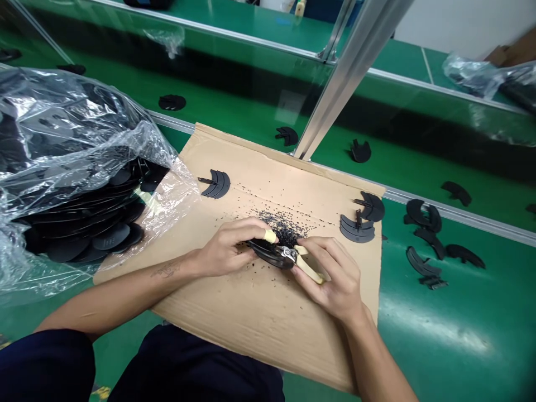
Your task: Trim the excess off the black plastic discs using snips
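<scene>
Plastic part [268, 254] in left hand [226, 248]

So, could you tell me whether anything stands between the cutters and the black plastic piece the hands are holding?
Nothing visible does: the cutters in the right hand meet the black plastic piece in the left hand; scraps lie beyond on the cardboard.

- The person wears dark navy trousers [196, 363], plain with no marks that I can see.
- The left arm [113, 296] is bare, with no sleeve on it.
- A small dark tattoo [166, 270] sits on the left forearm, too thin and small to read.
- The right arm [379, 357] is bare too.
- The left hand [226, 248] has a pale cream finger cot [270, 237] on one finger.
</scene>
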`<state>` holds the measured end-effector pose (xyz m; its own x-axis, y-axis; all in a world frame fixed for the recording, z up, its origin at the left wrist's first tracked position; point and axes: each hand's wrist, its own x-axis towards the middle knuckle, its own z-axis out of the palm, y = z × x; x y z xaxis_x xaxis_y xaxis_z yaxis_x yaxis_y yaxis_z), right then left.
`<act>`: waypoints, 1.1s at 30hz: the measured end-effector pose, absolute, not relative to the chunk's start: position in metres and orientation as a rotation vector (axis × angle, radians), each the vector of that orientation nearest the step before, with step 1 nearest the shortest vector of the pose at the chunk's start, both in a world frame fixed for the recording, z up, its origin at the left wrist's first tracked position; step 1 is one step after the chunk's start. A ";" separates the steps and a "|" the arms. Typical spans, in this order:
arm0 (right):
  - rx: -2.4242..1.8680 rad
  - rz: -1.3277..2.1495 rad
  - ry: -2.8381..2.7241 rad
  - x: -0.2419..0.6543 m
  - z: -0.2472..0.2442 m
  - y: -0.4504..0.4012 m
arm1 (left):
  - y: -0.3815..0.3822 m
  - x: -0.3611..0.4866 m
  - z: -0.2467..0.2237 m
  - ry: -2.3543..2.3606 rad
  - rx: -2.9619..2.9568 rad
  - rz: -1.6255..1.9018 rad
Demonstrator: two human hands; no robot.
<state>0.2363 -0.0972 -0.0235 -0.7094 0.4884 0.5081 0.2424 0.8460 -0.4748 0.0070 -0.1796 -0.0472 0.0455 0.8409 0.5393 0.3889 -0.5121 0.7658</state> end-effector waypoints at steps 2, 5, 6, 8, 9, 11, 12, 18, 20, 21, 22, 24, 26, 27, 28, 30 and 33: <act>-0.526 0.494 -2.377 0.236 -0.024 -0.097 | -0.180 0.007 -0.047 1.229 1.920 1.469; -0.523 0.496 -2.372 0.236 -0.024 -0.097 | -0.180 0.007 -0.047 1.215 1.912 1.479; -0.524 0.502 -2.368 0.236 -0.024 -0.097 | -0.180 0.008 -0.047 1.212 1.906 1.486; -0.529 0.516 -2.360 0.236 -0.025 -0.097 | -0.180 0.008 -0.047 1.208 1.893 1.499; -0.529 0.520 -2.357 0.236 -0.025 -0.097 | -0.180 0.008 -0.047 1.205 1.892 1.504; -0.528 0.520 -2.354 0.237 -0.026 -0.096 | -0.179 0.008 -0.046 1.199 1.898 1.509; -0.526 0.520 -2.353 0.237 -0.026 -0.096 | -0.179 0.008 -0.046 1.199 1.902 1.509; -0.523 0.555 -2.349 0.237 -0.025 -0.097 | -0.179 0.007 -0.045 1.195 1.923 1.498; -0.531 0.556 -2.346 0.236 -0.024 -0.097 | -0.180 0.007 -0.045 1.208 1.922 1.497; -0.537 0.553 -2.344 0.236 -0.024 -0.098 | -0.180 0.007 -0.045 1.214 1.920 1.497; -0.541 0.549 -2.343 0.236 -0.024 -0.098 | -0.180 0.007 -0.045 1.219 1.919 1.499; -0.540 0.540 -2.346 0.237 -0.025 -0.097 | -0.180 0.006 -0.045 1.228 1.918 1.503; -0.527 0.530 -2.356 0.237 -0.024 -0.097 | -0.179 0.006 -0.044 1.227 1.923 1.499; -0.520 0.524 -2.362 0.237 -0.024 -0.097 | -0.179 0.006 -0.044 1.227 1.926 1.495; -0.514 0.514 -2.367 0.237 -0.024 -0.097 | -0.178 0.006 -0.044 1.226 1.929 1.493; -0.511 0.491 -2.377 0.237 -0.024 -0.096 | -0.178 0.006 -0.044 1.219 1.931 1.492; -0.507 0.436 -2.408 0.237 -0.024 -0.095 | -0.178 0.006 -0.044 1.177 1.933 1.491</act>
